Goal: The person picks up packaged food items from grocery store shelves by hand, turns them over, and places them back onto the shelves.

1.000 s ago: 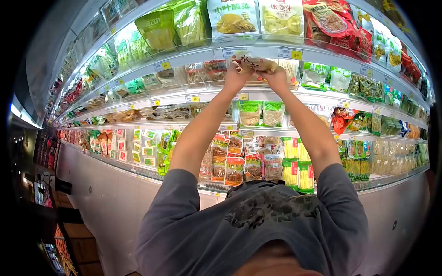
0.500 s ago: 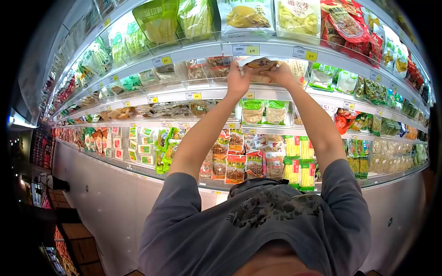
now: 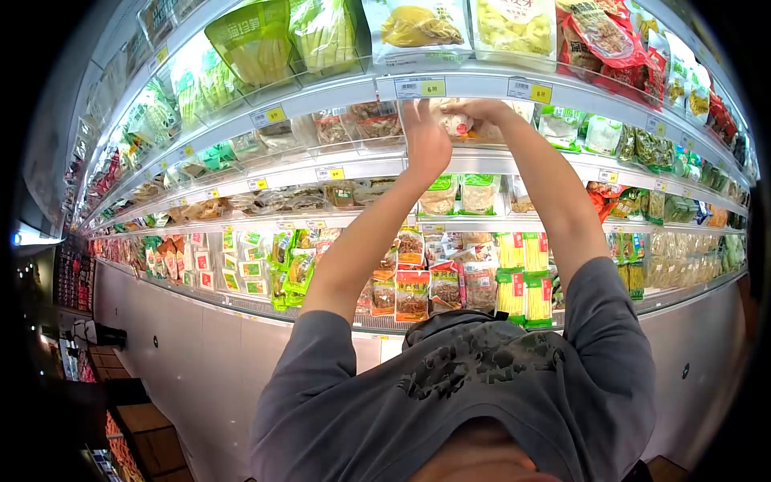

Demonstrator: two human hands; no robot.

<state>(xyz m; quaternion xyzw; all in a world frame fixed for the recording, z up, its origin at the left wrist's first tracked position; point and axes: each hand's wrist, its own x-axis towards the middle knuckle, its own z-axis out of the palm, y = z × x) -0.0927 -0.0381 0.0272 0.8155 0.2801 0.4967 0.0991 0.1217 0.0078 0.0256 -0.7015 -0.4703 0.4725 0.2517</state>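
Both my arms reach into the second shelf from the top of a refrigerated display. My left hand is raised at the shelf front with its fingers extended upward, apart from my right hand, and nothing shows in it. My right hand is bent over a pale clear package with a red mark; its fingertips are partly hidden, so its grip is unclear. Above them runs the upper shelf's edge with price tags. A white pouch with a yellow picture stands on that upper shelf.
Green vegetable bags stand at the upper left and red packets at the upper right. Below my hands are green-and-white bags, brown snack packs and yellow packs. A dark backpack or strap edge lies near my chest.
The package held between both hands has gone deeper onto the shelf. My left hand has come away from it and straightened its fingers. The view has shifted slightly.
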